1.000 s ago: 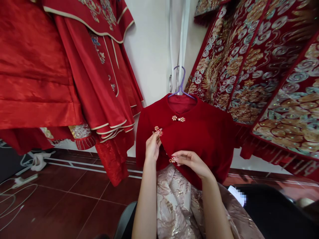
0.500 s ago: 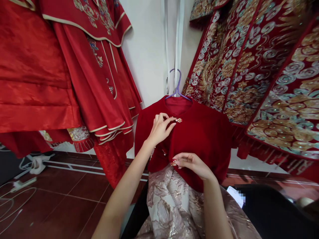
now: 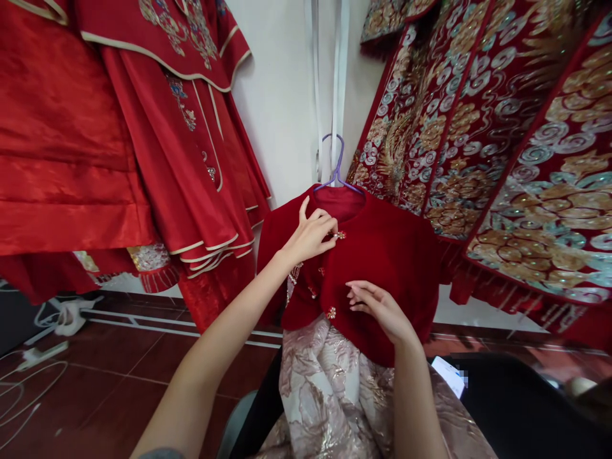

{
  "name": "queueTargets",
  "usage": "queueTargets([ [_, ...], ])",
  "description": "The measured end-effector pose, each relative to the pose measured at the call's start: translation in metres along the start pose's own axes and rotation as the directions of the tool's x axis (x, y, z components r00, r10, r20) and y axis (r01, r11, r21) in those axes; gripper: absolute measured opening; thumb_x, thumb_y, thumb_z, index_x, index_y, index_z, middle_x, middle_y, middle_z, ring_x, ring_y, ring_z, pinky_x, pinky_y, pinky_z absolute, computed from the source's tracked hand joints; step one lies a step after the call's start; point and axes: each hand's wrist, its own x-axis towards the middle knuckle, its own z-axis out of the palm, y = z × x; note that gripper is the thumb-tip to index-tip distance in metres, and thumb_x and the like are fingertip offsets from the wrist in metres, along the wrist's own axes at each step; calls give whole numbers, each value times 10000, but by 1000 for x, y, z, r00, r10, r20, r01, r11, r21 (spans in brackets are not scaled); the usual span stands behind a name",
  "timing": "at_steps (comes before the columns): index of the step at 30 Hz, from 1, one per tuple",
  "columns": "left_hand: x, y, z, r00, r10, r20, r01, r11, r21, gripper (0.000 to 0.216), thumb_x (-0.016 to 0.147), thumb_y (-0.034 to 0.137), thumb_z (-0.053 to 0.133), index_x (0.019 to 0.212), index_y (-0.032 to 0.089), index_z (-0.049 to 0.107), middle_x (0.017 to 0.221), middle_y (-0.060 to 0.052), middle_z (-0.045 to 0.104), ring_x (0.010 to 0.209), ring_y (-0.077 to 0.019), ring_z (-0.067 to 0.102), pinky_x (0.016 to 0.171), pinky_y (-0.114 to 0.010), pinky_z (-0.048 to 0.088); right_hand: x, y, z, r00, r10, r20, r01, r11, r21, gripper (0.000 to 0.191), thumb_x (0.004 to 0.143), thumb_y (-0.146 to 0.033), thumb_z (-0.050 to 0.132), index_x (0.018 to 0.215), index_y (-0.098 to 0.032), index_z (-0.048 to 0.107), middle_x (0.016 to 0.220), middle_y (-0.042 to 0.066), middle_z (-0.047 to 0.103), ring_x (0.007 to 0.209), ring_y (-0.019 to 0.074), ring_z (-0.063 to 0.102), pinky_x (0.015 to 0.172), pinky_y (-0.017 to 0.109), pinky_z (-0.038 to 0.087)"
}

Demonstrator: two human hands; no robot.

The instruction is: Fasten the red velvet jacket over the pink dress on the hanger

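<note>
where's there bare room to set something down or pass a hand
Set down: tiled floor between the white power strip and left forearm, perhaps the black surface right of the phone. Hand: along the white wall between the cream-edged garment and poles. Crowded: the top clasp, with the left hand on it, and upper right, filled by embroidered garments.

1. A pale wall (image 3: 272, 121) rises beyond the left hand (image 3: 313, 234), behind white metal uprights (image 3: 339, 83).
2. Dark red floor tiles (image 3: 124, 363), split by thin pale joints, spread low and to the left of the left hand.
3. White metal rails (image 3: 132, 318) run just above the floor, also left of the left hand.
4. A black surface (image 3: 502, 395) lies right of the right hand (image 3: 382, 309), with light glinting on reddish tiles behind.
</note>
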Motion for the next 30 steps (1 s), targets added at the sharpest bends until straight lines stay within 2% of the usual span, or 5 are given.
queueTargets([
  [12, 13, -8, -2, 992, -118, 42, 125, 933, -339, 118, 657, 158, 701, 638, 255, 636, 634, -24, 561, 988, -269, 518, 1150, -573, 4, 15, -47, 14, 953, -245, -181, 223, 966, -132, 391, 722, -490, 699, 961, -183, 659, 909, 73, 648, 822, 179, 606, 706, 314, 539],
  [14, 13, -7, 0, 986, -161, 40, 164, 906, -390, 124, 668, 148, 688, 634, 249, 626, 627, -31, 553, 1009, -273, 509, 1149, -577, 1, 30, -61, 23, 834, -423, -354, 356, 903, -241, 374, 763, -481, 638, 989, -183, 620, 1008, 95, 630, 888, 199, 596, 745, 350, 538],
  [16, 13, -5, 1, 977, -211, 42, 208, 869, -449, 126, 672, 144, 686, 635, 245, 620, 632, -34, 560, 1011, -273, 506, 1147, -584, -3, 49, -74, 34, 608, -615, -503, 427, 787, -446, 367, 798, -449, 579, 1055, -187, 568, 1110, 119, 584, 991, 226, 568, 848, 414, 508],
  [20, 11, -2, 1, 961, -275, -34, 224, 843, -489, 120, 684, 160, 682, 636, 241, 606, 646, -24, 580, 957, -258, 527, 1146, -594, -48, 88, -92, 53, 293, -838, -460, 296, 537, -790, 491, 814, -378, 537, 1253, -186, 429, 1293, 179, 435, 1270, 309, 390, 1037, 552, 312],
  [30, 4, -1, -2, 951, -303, 65, 287, 785, -549, 156, 648, 88, 669, 639, 235, 619, 699, -29, 598, 1026, -270, 513, 1132, -602, -120, 104, -87, 43, 255, -906, -337, 321, 408, -855, 437, 867, -304, 429, 1280, -170, 376, 1330, 191, 401, 1312, 277, 356, 1068, 514, 287],
])
